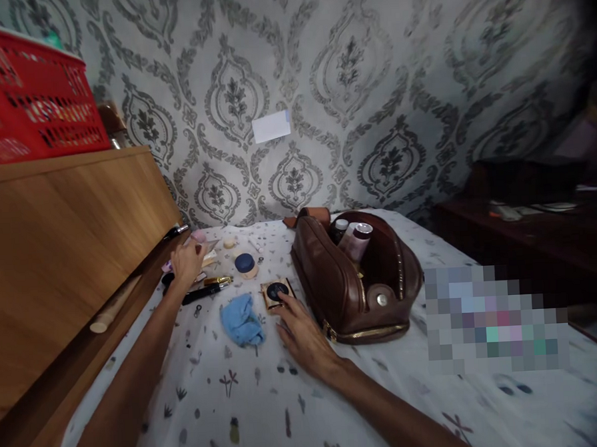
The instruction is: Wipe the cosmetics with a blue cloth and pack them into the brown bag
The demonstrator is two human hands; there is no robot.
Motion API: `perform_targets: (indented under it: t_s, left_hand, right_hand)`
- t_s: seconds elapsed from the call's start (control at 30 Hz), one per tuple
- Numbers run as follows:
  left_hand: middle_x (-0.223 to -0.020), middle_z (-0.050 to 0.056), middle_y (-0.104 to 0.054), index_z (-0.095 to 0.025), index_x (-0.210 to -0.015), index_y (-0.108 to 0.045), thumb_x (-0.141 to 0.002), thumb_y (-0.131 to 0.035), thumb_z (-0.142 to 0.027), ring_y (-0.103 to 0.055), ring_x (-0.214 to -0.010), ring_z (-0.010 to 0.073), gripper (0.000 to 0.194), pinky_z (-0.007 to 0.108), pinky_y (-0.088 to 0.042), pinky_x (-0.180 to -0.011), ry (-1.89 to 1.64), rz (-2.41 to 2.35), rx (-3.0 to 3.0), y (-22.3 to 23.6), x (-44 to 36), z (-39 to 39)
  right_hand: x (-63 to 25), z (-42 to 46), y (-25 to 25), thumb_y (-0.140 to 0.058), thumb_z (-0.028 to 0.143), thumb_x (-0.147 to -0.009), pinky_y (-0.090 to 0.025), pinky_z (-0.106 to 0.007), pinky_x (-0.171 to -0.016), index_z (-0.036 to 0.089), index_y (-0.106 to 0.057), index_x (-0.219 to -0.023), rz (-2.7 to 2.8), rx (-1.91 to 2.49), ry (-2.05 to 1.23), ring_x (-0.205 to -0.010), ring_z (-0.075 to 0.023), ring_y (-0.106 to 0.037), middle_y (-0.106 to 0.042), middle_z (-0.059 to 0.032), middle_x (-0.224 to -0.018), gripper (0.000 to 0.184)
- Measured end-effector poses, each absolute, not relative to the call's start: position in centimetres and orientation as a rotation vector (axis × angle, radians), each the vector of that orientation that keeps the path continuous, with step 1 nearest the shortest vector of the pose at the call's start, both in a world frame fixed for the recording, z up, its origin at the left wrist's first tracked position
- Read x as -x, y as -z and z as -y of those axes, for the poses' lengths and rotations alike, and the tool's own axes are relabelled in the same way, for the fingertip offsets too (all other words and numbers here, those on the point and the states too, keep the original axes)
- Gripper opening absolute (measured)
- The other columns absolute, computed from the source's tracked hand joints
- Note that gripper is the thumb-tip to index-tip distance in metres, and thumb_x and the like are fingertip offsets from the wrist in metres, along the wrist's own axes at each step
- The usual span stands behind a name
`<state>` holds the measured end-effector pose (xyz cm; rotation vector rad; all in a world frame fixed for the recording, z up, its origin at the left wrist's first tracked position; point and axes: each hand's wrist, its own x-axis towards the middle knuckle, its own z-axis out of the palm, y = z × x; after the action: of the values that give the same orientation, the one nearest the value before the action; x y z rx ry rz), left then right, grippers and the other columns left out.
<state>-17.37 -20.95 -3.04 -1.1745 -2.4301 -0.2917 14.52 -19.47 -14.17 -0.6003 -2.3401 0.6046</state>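
My left hand (188, 261) is at the back left among small cosmetics, its fingers curled and pinched together. What they hold, if anything, I cannot make out; a pink round item (198, 235) is just beyond them. My right hand (304, 336) is stretched out flat, fingertips resting on a square compact (277, 292) with a dark round centre. Left of the compact lies a crumpled blue cloth (242, 321). Behind the cloth are a dark-lidded jar (245, 265), a black tube (203, 293) and a gold tube (216, 280). The brown toiletry bag (326, 275) stands unzipped to the right, with bottles (358, 240) inside.
A wooden cabinet (75, 262) borders the left side, with a red plastic basket (32, 97) on top. A wooden rod (115, 304) lies along its base. Patterned wallpaper (359, 140) is behind the white printed sheet (268, 405). A blurred-out patch covers the right side.
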Motion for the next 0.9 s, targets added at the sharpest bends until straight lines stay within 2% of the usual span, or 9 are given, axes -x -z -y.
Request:
perform_targets:
  t_s: [0.13, 0.3, 0.4, 0.5, 0.6, 0.67, 0.77, 0.9]
  left_hand:
    - [-0.105, 0.014, -0.071, -0.019, -0.103, -0.066, -0.096, -0.047, -0.044, -0.058, -0.107, 0.0327, 0.032, 0.043, -0.040, -0.092, 0.264, 2.242, 1.331, 3.7, 14.5, 23.9]
    - [-0.096, 0.015, -0.067, -0.018, -0.097, -0.064, -0.097, -0.046, -0.044, -0.058, -0.100, 0.0326, 0.032, 0.044, -0.041, -0.089, 0.166, 2.001, 1.513, 5.1, 9.3, 27.2]
    - [-0.090, 0.011, -0.065, -0.019, -0.094, -0.063, -0.097, -0.048, -0.048, -0.061, -0.089, 0.0274, 0.033, 0.038, -0.045, -0.078, 0.218, 1.944, 1.677, 6.4, 5.5, 28.1]
    - [-0.091, 0.009, -0.066, -0.020, -0.099, -0.061, -0.098, -0.047, -0.052, -0.063, -0.087, 0.0249, 0.034, 0.034, -0.047, -0.072, 0.409, 1.826, 1.923, 7.8, 2.6, 28.4]
    - [-0.098, 0.010, -0.067, -0.020, -0.111, -0.059, -0.101, -0.043, -0.045, -0.063, -0.092, 0.0247, 0.032, 0.036, -0.050, -0.078, 0.597, 1.675, 2.167, 8.7, 1.7, 28.6]
    - [-0.098, 0.010, -0.067, -0.019, -0.111, -0.060, -0.102, -0.040, -0.038, -0.063, -0.094, 0.0243, 0.028, 0.037, -0.050, -0.083, 0.648, 1.642, 2.246, 9.0, 2.3, 28.9]
    - [-0.097, 0.010, -0.067, -0.019, -0.103, -0.061, -0.100, -0.043, -0.035, -0.061, -0.094, 0.0247, 0.025, 0.039, -0.048, -0.086, 0.561, 1.683, 2.324, 9.2, 3.8, 29.5]
    - [-0.108, 0.011, -0.066, -0.020, -0.106, -0.063, -0.097, -0.049, -0.040, -0.057, -0.101, 0.0257, 0.026, 0.042, -0.045, -0.093, 0.432, 1.761, 2.401, 9.5, 5.3, 30.0]
  right_hand:
    - [-14.7, 19.5, 14.1, -0.049, 0.009, -0.090, -0.042, -0.051, -0.113, 0.016, -0.065, -0.118, 2.354, 0.596, -0.616, -0.140, -0.0296, -0.044, -0.047, -0.0176, -0.146, 0.033]
    - [-14.7, 19.7, 13.7, -0.051, 0.012, -0.089, -0.042, -0.051, -0.113, 0.016, -0.063, -0.119, 2.333, 0.566, -0.621, -0.138, -0.0295, -0.045, -0.048, -0.0174, -0.145, 0.033]
    - [-14.6, 19.8, 13.6, -0.057, 0.016, -0.087, -0.042, -0.053, -0.112, 0.018, -0.059, -0.126, 2.308, 0.494, -0.630, -0.136, -0.0298, -0.047, -0.053, -0.0165, -0.141, 0.040]
    - [-14.6, 19.8, 13.5, -0.064, 0.020, -0.083, -0.045, -0.054, -0.108, 0.015, -0.054, -0.133, 2.289, 0.462, -0.653, -0.129, -0.0314, -0.051, -0.059, -0.0179, -0.132, 0.051]
    - [-14.7, 19.6, 13.6, -0.062, 0.021, -0.084, -0.048, -0.053, -0.104, 0.015, -0.052, -0.134, 2.241, 0.501, -0.685, -0.121, -0.0306, -0.057, -0.062, -0.0170, -0.125, 0.051]
    - [-14.8, 19.5, 13.6, -0.060, 0.022, -0.087, -0.049, -0.052, -0.104, 0.017, -0.051, -0.134, 2.227, 0.510, -0.686, -0.120, -0.0298, -0.058, -0.062, -0.0158, -0.124, 0.048]
    - [-14.9, 19.5, 13.5, -0.060, 0.026, -0.089, -0.048, -0.052, -0.104, 0.017, -0.050, -0.136, 2.228, 0.506, -0.655, -0.122, -0.0304, -0.057, -0.062, -0.0158, -0.125, 0.049]
    - [-15.1, 19.6, 12.9, -0.058, 0.024, -0.091, -0.048, -0.049, -0.104, 0.019, -0.047, -0.141, 2.230, 0.478, -0.670, -0.123, -0.0288, -0.055, -0.061, -0.0139, -0.127, 0.051]
